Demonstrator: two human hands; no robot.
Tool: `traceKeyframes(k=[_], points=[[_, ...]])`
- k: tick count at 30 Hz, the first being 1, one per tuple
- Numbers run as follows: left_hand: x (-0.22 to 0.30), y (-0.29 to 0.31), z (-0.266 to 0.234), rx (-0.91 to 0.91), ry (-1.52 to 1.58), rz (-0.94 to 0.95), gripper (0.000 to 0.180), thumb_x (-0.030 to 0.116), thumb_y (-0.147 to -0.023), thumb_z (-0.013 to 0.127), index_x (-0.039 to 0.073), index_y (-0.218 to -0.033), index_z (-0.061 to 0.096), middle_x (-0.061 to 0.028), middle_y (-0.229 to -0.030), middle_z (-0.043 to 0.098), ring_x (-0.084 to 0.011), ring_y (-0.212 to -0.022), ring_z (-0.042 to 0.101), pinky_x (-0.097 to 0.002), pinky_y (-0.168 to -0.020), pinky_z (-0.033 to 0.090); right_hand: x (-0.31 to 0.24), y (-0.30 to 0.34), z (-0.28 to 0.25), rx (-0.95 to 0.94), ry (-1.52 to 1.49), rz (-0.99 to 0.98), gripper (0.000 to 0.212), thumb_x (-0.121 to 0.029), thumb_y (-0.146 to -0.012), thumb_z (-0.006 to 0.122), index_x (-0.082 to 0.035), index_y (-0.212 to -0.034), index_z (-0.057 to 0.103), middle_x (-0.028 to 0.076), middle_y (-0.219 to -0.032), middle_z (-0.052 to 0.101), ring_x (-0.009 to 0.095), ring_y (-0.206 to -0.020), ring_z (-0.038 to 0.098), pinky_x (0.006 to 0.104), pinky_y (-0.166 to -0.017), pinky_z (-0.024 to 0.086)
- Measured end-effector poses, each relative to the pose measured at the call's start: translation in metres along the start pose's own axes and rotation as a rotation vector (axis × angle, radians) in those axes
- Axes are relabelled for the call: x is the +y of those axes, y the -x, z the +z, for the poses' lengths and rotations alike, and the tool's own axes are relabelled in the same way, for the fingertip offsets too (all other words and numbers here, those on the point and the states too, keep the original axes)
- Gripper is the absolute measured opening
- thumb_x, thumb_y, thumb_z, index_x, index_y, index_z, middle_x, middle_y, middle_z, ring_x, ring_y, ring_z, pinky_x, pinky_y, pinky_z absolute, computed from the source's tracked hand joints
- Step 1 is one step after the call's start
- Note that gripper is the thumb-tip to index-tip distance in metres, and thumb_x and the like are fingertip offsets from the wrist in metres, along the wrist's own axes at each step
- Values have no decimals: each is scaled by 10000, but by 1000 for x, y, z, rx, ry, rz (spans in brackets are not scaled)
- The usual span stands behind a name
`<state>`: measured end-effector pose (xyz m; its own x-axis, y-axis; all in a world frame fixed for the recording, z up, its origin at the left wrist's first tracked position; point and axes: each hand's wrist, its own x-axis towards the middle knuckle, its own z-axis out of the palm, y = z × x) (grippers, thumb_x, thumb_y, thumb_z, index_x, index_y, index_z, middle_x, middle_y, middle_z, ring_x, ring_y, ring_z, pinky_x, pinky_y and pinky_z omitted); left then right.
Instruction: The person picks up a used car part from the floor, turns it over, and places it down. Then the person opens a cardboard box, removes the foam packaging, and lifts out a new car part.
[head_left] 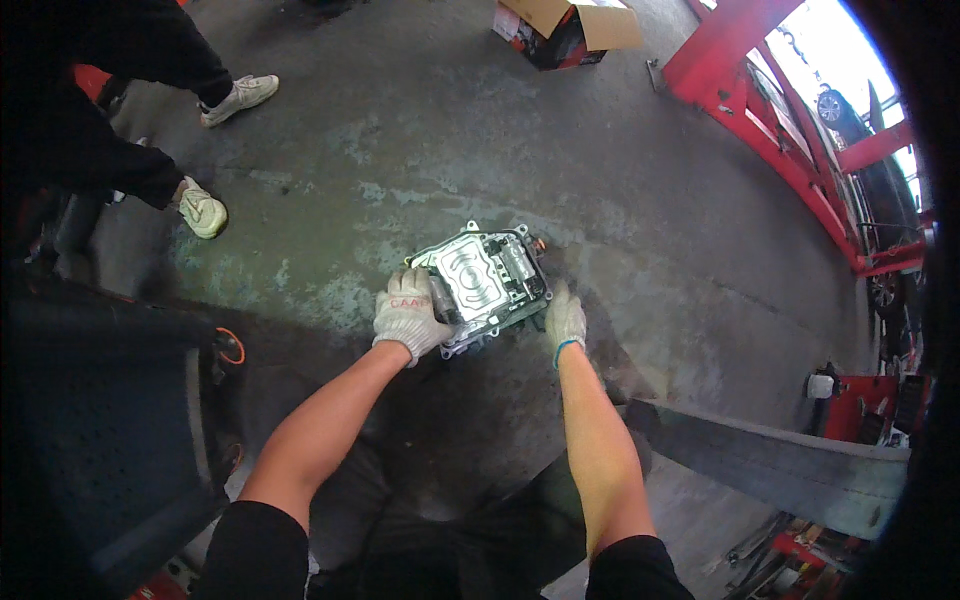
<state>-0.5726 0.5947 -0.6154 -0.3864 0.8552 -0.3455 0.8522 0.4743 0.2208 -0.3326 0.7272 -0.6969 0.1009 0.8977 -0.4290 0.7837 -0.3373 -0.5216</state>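
A silver metal transmission valve body (475,284) with a dark rim, mounting lugs around its edge and a raised looping pattern on its plate is between my hands, low over or on the floor. My left hand (409,312), in a whitish knit work glove with red lettering, grips its left side, fingers on top of the edge. On the opposite side, my right hand (566,322), gloved alike with a teal cuff edge, closes at the lower right corner; its fingertips are partly hidden. Black electrical parts and a small orange piece (540,244) sit at the unit's right end.
Another person's legs and pale shoes (240,98) stand at upper left. An opened cardboard box (562,35) lies at the top. A red lift frame (790,150) rises on the right. A dark panel (110,430) is at left, a grey beam (770,460) at lower right.
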Motion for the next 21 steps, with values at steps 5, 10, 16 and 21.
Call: traceKeyframes(k=[5,10,16,21], points=[[-5,2,6,17,16,-13,1026,511,-620,853,34,-1413,409,-156,-1462,464,-337,-1403,409,-496,-1109,392,-27,4,-27,-114,192,14,689,-523,-986,410,41,-1348,573,334,-1328,596,459,-1247,582,512,-1062,433],[4,7,-14,-95,-34,-14,1254,610,-690,803,-63,-1560,201,-232,-1573,351,-401,-1454,348,-523,-1132,368,-59,27,-67,-220,325,-539,647,-188,-848,664,-70,-1460,489,254,-1363,590,425,-1222,594,487,-1066,471],[18,23,-16,-35,-95,91,1040,477,-753,791,-40,-1520,316,-216,-1561,377,-381,-1412,399,-499,-1110,378,-56,19,-56,-300,471,-572,723,-258,-822,733,-90,-1472,465,250,-1334,610,395,-1223,597,459,-1054,464],[26,42,-20,-93,10,316,347,199,-837,604,-4,-1116,635,-207,-1068,708,-355,-946,710,-472,-798,564,-76,20,-57,-357,531,-527,687,-281,-805,753,-107,-1426,516,227,-1250,668,401,-1174,628,467,-993,494]])
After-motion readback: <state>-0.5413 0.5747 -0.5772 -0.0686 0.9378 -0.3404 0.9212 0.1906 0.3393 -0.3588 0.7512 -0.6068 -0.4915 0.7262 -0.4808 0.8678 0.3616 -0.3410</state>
